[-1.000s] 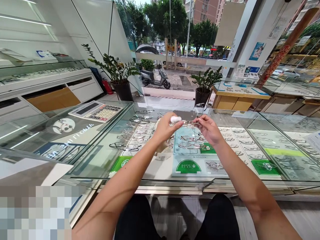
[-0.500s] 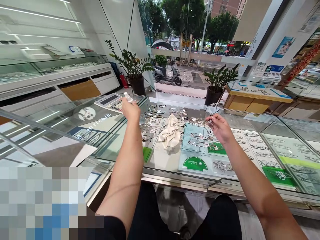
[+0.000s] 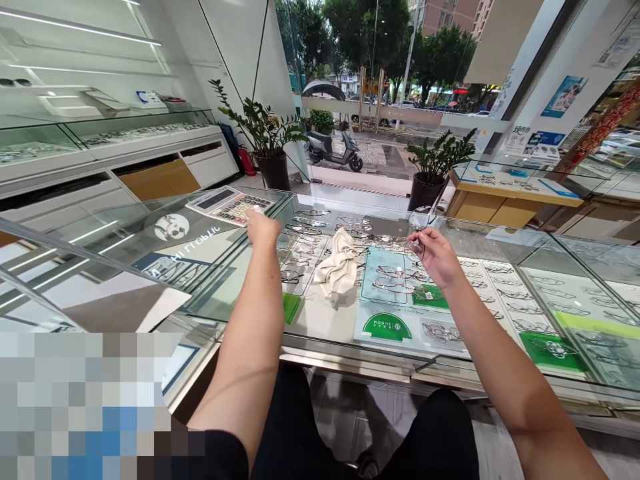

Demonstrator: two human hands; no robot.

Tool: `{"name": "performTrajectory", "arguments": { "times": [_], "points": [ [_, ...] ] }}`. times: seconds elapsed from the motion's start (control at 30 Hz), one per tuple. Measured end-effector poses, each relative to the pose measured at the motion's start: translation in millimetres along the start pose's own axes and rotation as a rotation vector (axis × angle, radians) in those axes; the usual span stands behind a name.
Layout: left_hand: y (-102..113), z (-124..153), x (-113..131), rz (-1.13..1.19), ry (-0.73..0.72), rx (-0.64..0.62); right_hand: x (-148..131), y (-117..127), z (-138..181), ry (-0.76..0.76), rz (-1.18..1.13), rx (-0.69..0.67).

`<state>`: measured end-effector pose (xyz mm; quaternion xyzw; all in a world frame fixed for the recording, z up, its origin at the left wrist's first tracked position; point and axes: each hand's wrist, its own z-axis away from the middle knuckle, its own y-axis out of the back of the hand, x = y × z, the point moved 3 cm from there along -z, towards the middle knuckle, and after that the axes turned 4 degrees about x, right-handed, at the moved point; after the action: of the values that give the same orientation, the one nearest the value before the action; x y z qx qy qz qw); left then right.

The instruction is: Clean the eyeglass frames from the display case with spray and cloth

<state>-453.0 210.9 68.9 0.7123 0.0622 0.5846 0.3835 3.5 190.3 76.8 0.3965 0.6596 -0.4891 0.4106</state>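
My left hand (image 3: 264, 228) is closed low over the glass counter, by the near right corner of a calculator (image 3: 230, 205). Its fingers curl round a small white bottle, which the hand now hides almost wholly. Over the display case, my right hand (image 3: 440, 257) pinches a pair of thin-framed eyeglasses (image 3: 423, 217) between thumb and fingers, with the lenses held up above the fingertips. A crumpled cream cloth (image 3: 337, 267) lies on the glass between my two hands.
Rows of eyeglass frames (image 3: 400, 283) lie in the glass display case (image 3: 320, 343) before me. Potted plants (image 3: 275, 170) stand beyond the counter, near the window. A second showcase (image 3: 165, 150) runs along the left wall, and a wooden cabinet (image 3: 505, 203) stands at the right.
My left hand has moved down and slightly away, and the white bottle's top no longer stands out above it. My right hand keeps the eyeglasses raised, with their lenses slightly turned.
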Motion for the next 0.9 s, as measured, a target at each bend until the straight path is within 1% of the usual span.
{"name": "performTrajectory", "arguments": {
  "times": [0.17, 0.23, 0.3, 0.33, 0.37, 0.4, 0.43, 0.47, 0.5, 0.57, 0.63, 0.73, 0.8, 0.9],
  "points": [
    [2, 3, 3, 0.027, 0.022, 0.032, 2, 1, -2, 0.008, 0.010, -0.012],
    [7, 8, 7, 0.045, 0.002, 0.097, 3, 1, -2, 0.006, 0.004, -0.015],
    [16, 16, 13, 0.090, -0.095, 0.252, 2, 1, -2, 0.001, -0.011, -0.015],
    [20, 22, 17, 0.121, -0.176, 0.348, 2, 1, -1, 0.001, -0.020, -0.016],
    [24, 28, 22, 0.150, -0.274, 0.415, 1, 1, -1, 0.001, -0.026, -0.016],
    [24, 35, 28, 0.173, -0.373, 0.429, 1, 0, -1, 0.003, -0.029, -0.016],
    [22, 42, 33, 0.181, -0.464, 0.380, 0, 0, -1, 0.005, -0.030, -0.017],
    [16, 48, 39, 0.166, -0.541, 0.278, 0, 0, 0, 0.007, -0.028, -0.017],
    [7, 55, 43, 0.122, -0.605, 0.136, -1, -1, 0, 0.008, -0.024, -0.016],
    [-14, 69, 49, -0.033, -0.668, -0.128, -1, -1, 0, 0.010, -0.018, -0.012],
    [-32, 82, 50, -0.210, -0.689, -0.280, -1, -2, 0, 0.010, -0.015, -0.008],
    [-48, 95, 49, -0.364, -0.667, -0.393, 0, -2, 0, 0.008, -0.016, -0.004],
    [-52, 99, 48, -0.391, -0.632, -0.438, 0, -2, 1, 0.004, -0.017, -0.005],
    [-52, 102, 48, -0.364, -0.599, -0.490, -1, -3, 1, -0.009, -0.025, -0.010]
  ]
}}
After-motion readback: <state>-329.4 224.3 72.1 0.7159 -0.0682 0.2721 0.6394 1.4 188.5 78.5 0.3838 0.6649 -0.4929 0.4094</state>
